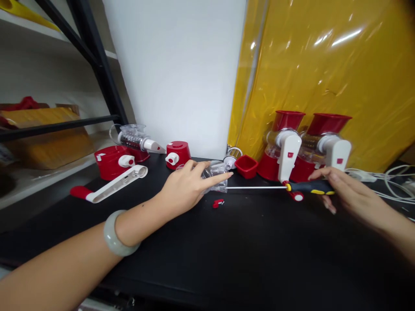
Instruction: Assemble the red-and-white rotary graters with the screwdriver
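Note:
My left hand (186, 188), with a pale bangle on its wrist, is closed over a clear plastic grater housing (221, 183) lying on the black table, its index finger stretched along the top. A long screwdriver (306, 187) with a black and yellow handle lies level, its shaft pointing left. The shaft's end meets the right side of the clear housing; the tip itself cannot be made out. My right hand (348, 188) grips the handle's far end between thumb and fingers. Just below the housing, a small red piece (217, 203) rests on the table (240, 250).
Two assembled red-and-white rotary graters (289, 151) stand at the back right, beside white cables (394, 183). A red square cup (246, 166) and a grater drum (232, 156) sit behind the housing. Leftward are red bases (112, 162), a crank handle (118, 185) and shelving (48, 127).

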Tool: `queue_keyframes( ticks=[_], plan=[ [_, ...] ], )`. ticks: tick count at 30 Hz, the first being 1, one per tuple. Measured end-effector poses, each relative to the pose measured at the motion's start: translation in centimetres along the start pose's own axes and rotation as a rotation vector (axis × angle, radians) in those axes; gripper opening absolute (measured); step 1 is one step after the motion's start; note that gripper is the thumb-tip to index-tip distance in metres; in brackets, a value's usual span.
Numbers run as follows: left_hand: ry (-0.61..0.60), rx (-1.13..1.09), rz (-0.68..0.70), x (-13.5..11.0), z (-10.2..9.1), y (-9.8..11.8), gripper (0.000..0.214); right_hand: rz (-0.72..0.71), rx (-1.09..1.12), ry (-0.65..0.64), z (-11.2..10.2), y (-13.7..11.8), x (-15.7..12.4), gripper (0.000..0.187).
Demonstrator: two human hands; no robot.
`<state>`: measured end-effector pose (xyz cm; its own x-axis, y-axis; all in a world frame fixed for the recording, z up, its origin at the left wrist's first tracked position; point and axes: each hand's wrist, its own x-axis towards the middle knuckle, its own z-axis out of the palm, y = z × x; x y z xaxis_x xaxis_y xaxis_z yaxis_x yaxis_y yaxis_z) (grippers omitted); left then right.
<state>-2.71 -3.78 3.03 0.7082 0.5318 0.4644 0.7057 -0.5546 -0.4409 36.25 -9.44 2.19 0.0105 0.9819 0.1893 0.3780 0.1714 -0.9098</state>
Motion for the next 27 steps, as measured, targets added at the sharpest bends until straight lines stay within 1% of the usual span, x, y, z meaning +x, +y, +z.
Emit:
queue_keyframes(
  ticks=[2,4,5,6,8,9,11,12,14,16,17,18,20,21,23,25,26,27],
  plan=[
    [0.000,0.004,-0.006,0.04,0.02,-0.04,0.078,-0.007,0.154,-0.011,0.11,0.21,0.01,0.038],
    [-0.007,0.012,-0.014,0.08,0.07,-0.05,0.077,-0.019,0.269,-0.043,0.03,0.22,-0.10,0.046],
    [-0.012,0.017,-0.018,0.09,0.10,-0.04,0.077,-0.025,0.272,-0.060,-0.09,0.22,-0.14,0.049],
    [-0.017,0.020,-0.020,0.10,0.12,-0.02,0.077,-0.028,0.234,-0.079,-0.23,0.23,-0.16,0.047],
    [-0.022,0.025,-0.019,0.10,0.16,0.02,0.077,-0.038,0.103,-0.120,-0.47,0.35,-0.10,0.028],
    [-0.022,0.028,-0.019,0.11,0.17,0.04,0.077,-0.046,0.032,-0.132,-0.52,0.44,-0.04,0.024],
    [-0.020,0.035,-0.019,0.10,0.18,0.08,0.078,-0.041,-0.041,-0.139,-0.41,0.57,0.07,0.030],
    [-0.020,0.039,-0.022,0.10,0.18,0.10,0.078,-0.038,-0.012,-0.132,-0.29,0.58,0.08,0.031],
    [-0.021,0.049,-0.031,0.11,0.15,0.14,0.078,-0.026,0.145,-0.103,-0.01,0.46,-0.02,0.029],
    [-0.022,0.058,-0.039,0.12,0.09,0.19,0.079,-0.024,0.271,-0.083,0.16,0.24,-0.22,0.044],
    [-0.023,0.061,-0.043,0.13,0.05,0.22,0.079,-0.026,0.282,-0.083,0.18,0.15,-0.30,0.048],
    [-0.025,0.063,-0.045,0.14,0.01,0.25,0.079,-0.026,0.264,-0.089,0.17,0.08,-0.35,0.047],
    [-0.028,0.065,-0.047,0.14,-0.05,0.28,0.079,-0.033,0.183,-0.108,0.13,0.07,-0.33,0.031],
    [-0.029,0.065,-0.048,0.14,-0.05,0.28,0.079,-0.034,0.137,-0.117,0.14,0.11,-0.27,0.027],
    [-0.027,0.066,-0.048,0.13,-0.01,0.25,0.079,-0.025,0.089,-0.119,0.22,0.16,-0.13,0.030],
    [-0.023,0.069,-0.049,0.12,0.07,0.20,0.079,-0.023,0.175,-0.088,0.34,0.09,-0.11,0.030],
    [-0.022,0.070,-0.048,0.12,0.11,0.17,0.079,-0.023,0.248,-0.068,0.37,0.01,-0.18,0.034],
    [-0.019,0.072,-0.048,0.12,0.15,0.16,0.079,-0.022,0.311,-0.053,0.38,-0.08,-0.28,0.043]
  ],
)
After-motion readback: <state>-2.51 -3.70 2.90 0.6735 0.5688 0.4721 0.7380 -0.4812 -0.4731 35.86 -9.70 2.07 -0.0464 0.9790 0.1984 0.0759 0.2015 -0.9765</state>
